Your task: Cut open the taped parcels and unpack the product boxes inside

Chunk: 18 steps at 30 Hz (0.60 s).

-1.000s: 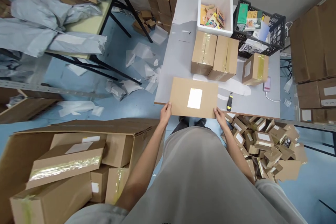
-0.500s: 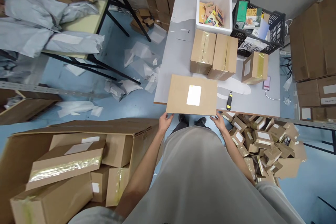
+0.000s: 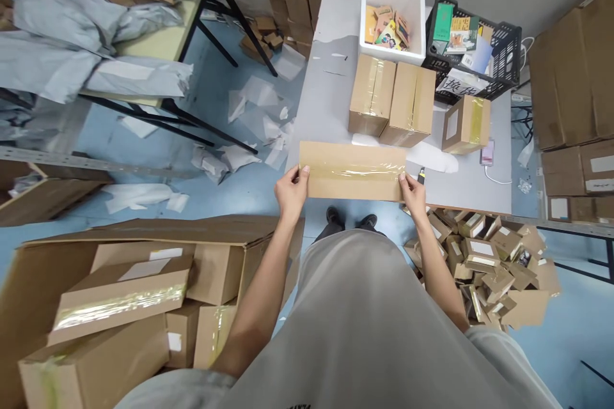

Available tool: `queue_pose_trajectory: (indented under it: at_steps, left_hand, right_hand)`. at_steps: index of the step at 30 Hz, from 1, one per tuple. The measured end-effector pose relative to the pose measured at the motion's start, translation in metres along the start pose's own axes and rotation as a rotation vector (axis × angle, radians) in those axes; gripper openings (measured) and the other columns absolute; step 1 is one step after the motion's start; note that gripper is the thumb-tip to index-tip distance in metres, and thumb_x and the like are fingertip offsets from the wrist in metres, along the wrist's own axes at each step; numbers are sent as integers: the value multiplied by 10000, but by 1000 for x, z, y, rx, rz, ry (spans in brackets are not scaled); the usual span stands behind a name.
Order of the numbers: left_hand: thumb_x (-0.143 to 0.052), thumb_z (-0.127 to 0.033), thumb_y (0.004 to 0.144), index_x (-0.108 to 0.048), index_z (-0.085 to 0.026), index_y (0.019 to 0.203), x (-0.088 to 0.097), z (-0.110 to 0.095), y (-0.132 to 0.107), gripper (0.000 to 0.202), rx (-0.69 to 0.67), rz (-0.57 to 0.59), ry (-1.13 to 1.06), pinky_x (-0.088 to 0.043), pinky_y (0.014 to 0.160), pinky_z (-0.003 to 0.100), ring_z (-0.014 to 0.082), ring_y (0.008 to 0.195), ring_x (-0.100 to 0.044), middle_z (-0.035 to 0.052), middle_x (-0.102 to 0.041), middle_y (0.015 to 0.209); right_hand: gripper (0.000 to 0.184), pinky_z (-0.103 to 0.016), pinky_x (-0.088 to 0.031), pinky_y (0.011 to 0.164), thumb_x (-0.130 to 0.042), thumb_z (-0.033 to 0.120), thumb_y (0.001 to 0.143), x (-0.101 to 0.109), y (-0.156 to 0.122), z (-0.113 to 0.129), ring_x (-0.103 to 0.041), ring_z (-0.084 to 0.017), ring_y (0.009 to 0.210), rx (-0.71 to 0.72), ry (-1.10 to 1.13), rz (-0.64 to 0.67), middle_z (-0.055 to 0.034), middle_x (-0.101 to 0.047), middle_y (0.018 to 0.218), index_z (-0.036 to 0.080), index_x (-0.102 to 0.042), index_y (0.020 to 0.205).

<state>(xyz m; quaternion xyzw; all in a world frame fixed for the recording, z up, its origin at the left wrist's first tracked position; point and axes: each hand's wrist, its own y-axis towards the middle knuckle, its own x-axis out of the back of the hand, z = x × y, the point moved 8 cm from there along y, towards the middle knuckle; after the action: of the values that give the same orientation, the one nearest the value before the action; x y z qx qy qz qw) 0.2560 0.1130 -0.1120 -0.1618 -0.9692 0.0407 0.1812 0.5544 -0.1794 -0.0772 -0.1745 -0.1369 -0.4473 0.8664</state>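
Observation:
A long cardboard box [image 3: 354,187] lies at the front edge of the grey table, its taped side facing up with a shiny strip of clear tape along it. My left hand [image 3: 291,193] grips its left end, thumb on top. On the opposite end, my right hand [image 3: 413,195] holds the box in the same way, thumb on the upper face. A black and yellow utility knife [image 3: 421,176] lies just beyond my right hand, partly hidden by it. Two taped cartons [image 3: 371,92] stand behind the long box.
A white foam box [image 3: 391,54] and a black crate [image 3: 503,54] stand at the table's back. A smaller carton [image 3: 465,124] and a phone [image 3: 487,152] are at right. Below left is a big carton [image 3: 268,236] of boxes; a box pile [image 3: 480,255] lies at right.
The long box has been turned: its white-labelled face was up, now a taped side is. Both hands have moved up from its lower corners to grip its two ends.

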Motion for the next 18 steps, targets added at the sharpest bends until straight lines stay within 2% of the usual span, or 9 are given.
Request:
queue_pose_trajectory:
  at_steps: [3,5,7,9,12,14,18]
  left_hand:
    - [-799,-536,1003,-884,-132,1266,-9,6,15,489,-11,-8,12,-644,1076,392,318,1140,-827,127,-890,1218]
    - [-759,-544,1032,-886,-128,1241,-11,18,24,482,-1,0,-12,-647,1077,396,321,1162,-824,131,-886,1233]
    - [-663,-541,1090,-869,-129,1258,-10,40,29,490,55,11,-101,-657,1073,404,316,1200,-820,138,-875,1282]
    - [-661,-481,1086,-833,-135,1327,-8,69,31,455,145,15,-170,-656,1105,420,310,1260,-809,162,-853,1354]
    - [-838,-292,903,-796,-142,1363,-10,109,25,486,248,59,-113,-610,1208,484,340,1360,-773,205,-831,1385]
    - [-892,-197,763,-800,-147,1300,-18,127,17,547,284,113,-62,-608,1207,549,369,1313,-790,207,-848,1308]
    - [-954,-189,610,-801,-182,1120,-40,140,6,533,277,200,-37,-650,1113,607,362,1116,-830,140,-869,1122]
  right_hand:
    - [800,-539,-551,1265,-615,830,1005,-2,10,-18,-712,-392,1449,-10,-2,-16,-105,-831,1462,178,-853,1402]
    - [781,-541,-532,1287,-591,817,1019,-2,16,-34,-692,-381,1487,-30,34,-19,-111,-821,1482,181,-854,1387]
    - [774,-543,-543,1276,-539,783,1049,1,21,-54,-709,-369,1474,-90,97,-29,-140,-805,1505,167,-833,1412]
    - [753,-559,-569,1243,-523,723,1056,5,22,-76,-733,-366,1440,-175,124,-53,-180,-785,1527,150,-798,1459]
    - [661,-593,-543,1264,-654,604,977,1,18,-99,-716,-375,1449,-227,60,2,-196,-795,1503,154,-799,1439]
    - [602,-594,-528,1279,-758,557,898,-8,12,-106,-722,-379,1426,-219,34,78,-181,-843,1405,166,-834,1350]
    - [608,-581,-584,1206,-909,598,767,-31,4,-112,-779,-375,1256,-230,29,159,-165,-889,1232,170,-851,1195]
